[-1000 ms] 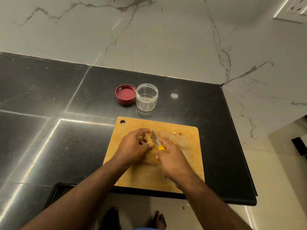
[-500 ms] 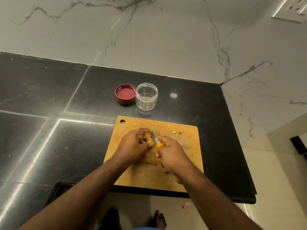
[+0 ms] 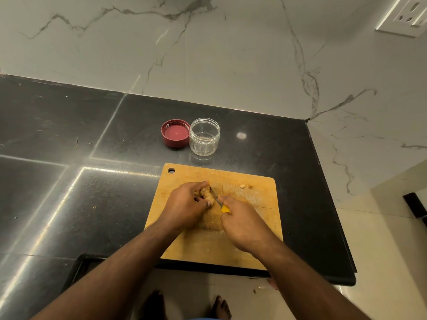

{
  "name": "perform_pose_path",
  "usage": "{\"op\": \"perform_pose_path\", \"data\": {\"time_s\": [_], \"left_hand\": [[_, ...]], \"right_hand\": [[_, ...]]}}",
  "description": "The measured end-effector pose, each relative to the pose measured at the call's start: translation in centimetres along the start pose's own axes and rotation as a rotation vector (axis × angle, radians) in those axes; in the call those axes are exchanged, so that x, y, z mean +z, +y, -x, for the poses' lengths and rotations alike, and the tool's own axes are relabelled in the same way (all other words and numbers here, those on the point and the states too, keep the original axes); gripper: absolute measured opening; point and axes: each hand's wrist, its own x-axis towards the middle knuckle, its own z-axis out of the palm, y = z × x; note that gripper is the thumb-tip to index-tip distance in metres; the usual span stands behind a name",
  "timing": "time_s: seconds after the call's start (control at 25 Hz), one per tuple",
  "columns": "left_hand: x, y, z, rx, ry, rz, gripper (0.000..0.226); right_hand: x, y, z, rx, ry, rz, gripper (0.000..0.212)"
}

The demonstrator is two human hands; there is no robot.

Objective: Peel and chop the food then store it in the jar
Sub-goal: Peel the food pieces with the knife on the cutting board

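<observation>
A knobbly tan piece of ginger (image 3: 206,193) sits on the far half of the wooden cutting board (image 3: 254,232), near its middle. The left hand (image 3: 184,207) curls around it, thumb and fingers pinching the root from both sides and hiding most of it. The right hand (image 3: 242,224) grips a small knife (image 3: 218,200) by its yellow handle, index finger lying along the top; the thin blade angles up and left and touches the ginger's right side. 2 small cut bits (image 3: 245,186) lie on the board near its far right corner, well apart from the hands. Beyond the board, on the black countertop (image 3: 69,181), stands a clear jar (image 3: 204,139), open and upright, with a red lid (image 3: 175,133) lying upside down just beside it on the left. Marble-patterned wall (image 3: 208,54) rises behind the counter.
</observation>
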Motion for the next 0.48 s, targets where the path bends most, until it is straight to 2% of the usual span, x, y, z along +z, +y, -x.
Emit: {"op": "perform_pose_path", "data": {"time_s": [0.48], "left_hand": [[-0.2, 0.2, -0.2, -0.013, -0.019, -0.029, 0.06]], "right_hand": [[-0.3, 2.2, 1.0, -0.138, 0.003, 0.213, 0.055]]}}
